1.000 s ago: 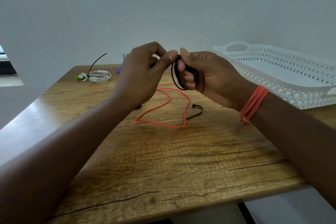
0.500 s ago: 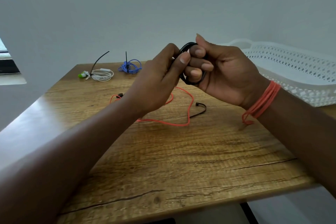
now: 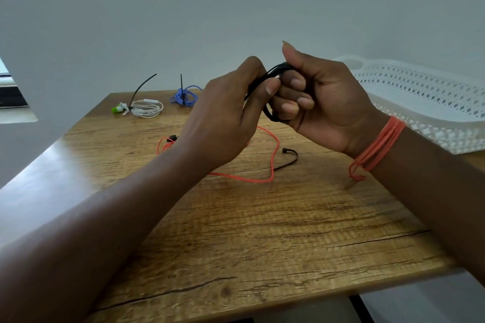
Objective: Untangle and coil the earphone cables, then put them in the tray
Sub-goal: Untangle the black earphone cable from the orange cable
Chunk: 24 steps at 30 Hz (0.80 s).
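White earphones: one coiled bundle with a green earbud, far left on the table, bound by one black tie.
Blue earphones: one coiled bundle, just right of the white one, one black tie standing upright from it.
Orange cable: one loose cable lying uncoiled on the table below the hands.
Loose black tie: one, on the table touching the orange cable.
Left hand: grip closed, thumb and fingers pinching the black cable.
Black cable: one coil, held above the table between both hands.
Right hand: grip curled tight round the black coil; orange bands circle the wrist.
Tray: one white perforated tray, far right.
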Each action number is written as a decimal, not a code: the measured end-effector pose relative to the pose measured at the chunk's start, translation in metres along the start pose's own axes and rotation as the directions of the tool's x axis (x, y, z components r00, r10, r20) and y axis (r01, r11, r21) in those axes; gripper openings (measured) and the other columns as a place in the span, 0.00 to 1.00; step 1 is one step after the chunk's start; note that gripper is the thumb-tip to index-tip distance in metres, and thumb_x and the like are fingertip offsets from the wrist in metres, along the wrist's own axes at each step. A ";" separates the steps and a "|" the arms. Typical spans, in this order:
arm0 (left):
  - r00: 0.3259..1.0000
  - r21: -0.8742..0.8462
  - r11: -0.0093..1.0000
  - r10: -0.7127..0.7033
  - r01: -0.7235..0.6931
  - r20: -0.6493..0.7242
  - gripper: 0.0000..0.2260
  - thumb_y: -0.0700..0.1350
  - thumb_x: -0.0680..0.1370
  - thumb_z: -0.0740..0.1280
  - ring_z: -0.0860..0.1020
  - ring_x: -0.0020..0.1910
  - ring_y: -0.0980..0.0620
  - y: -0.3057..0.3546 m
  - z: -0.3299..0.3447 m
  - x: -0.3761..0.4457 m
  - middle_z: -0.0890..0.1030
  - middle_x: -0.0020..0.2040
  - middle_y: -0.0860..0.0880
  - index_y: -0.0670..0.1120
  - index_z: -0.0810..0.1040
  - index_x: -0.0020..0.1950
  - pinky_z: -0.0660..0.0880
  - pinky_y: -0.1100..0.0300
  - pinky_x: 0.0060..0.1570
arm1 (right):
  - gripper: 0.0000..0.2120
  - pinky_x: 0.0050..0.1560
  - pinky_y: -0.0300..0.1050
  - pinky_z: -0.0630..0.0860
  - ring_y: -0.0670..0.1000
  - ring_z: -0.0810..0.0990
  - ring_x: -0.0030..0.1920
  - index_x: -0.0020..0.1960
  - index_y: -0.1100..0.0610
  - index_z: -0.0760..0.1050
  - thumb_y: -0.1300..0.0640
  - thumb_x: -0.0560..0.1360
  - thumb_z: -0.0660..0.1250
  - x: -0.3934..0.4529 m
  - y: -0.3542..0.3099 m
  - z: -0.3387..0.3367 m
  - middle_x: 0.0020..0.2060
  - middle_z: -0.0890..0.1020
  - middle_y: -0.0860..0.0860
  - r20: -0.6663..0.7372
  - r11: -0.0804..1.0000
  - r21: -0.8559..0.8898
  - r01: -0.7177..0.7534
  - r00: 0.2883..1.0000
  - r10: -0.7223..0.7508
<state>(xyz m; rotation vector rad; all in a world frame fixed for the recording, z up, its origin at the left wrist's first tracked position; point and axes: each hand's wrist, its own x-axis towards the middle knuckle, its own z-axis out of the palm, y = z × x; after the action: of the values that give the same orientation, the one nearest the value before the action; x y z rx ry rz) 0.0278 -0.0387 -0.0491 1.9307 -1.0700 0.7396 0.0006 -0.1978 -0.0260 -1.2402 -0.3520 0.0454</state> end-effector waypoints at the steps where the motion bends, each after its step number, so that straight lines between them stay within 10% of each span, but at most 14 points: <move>1: 1.000 0.007 1.000 0.004 -0.004 -0.003 0.12 0.47 0.83 0.59 0.67 0.25 0.58 0.000 0.000 0.001 0.69 0.29 0.52 0.39 0.71 0.46 0.58 0.65 0.28 | 0.24 0.30 0.38 0.69 0.49 0.68 0.25 0.29 0.56 0.64 0.48 0.81 0.57 0.001 0.001 0.000 0.19 0.64 0.49 -0.026 0.999 -0.029 0.017 1.000 -0.017; 8: 1.000 0.062 0.998 0.021 -0.020 -0.021 0.12 0.46 0.83 0.59 0.68 0.26 0.60 -0.002 -0.005 0.004 0.69 0.28 0.55 0.39 0.72 0.46 0.58 0.68 0.27 | 0.23 0.52 0.49 0.71 0.50 0.74 0.41 0.33 0.59 0.66 0.46 0.81 0.58 0.005 0.009 -0.003 0.32 0.74 0.50 -0.065 0.967 -0.240 0.084 0.993 -0.102; 18: 0.979 0.211 0.976 -0.093 0.054 0.179 0.10 0.50 0.83 0.58 0.73 0.30 0.54 -0.018 -0.014 0.003 0.73 0.29 0.51 0.47 0.73 0.46 0.64 0.61 0.27 | 0.20 0.56 0.47 0.70 0.46 0.77 0.48 0.38 0.56 0.74 0.49 0.83 0.54 0.005 0.013 -0.006 0.42 0.79 0.48 -0.062 0.607 -0.793 0.044 0.987 -0.152; 24: 0.859 -0.451 0.740 -0.355 0.500 0.369 0.12 0.47 0.84 0.57 0.69 0.23 0.53 -0.005 -0.006 0.004 0.75 0.39 0.48 0.40 0.73 0.52 0.71 0.60 0.23 | 0.17 0.49 0.47 0.70 0.49 0.74 0.41 0.40 0.57 0.71 0.50 0.83 0.55 0.008 0.016 -0.012 0.37 0.76 0.52 -0.030 0.896 -0.435 0.088 0.993 -0.112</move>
<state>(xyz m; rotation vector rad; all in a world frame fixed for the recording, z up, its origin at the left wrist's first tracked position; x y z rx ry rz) 0.0340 -0.0337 -0.0447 1.6993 -0.8059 -0.0898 0.0139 -0.2018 -0.0424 -1.6604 -0.3908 -0.1641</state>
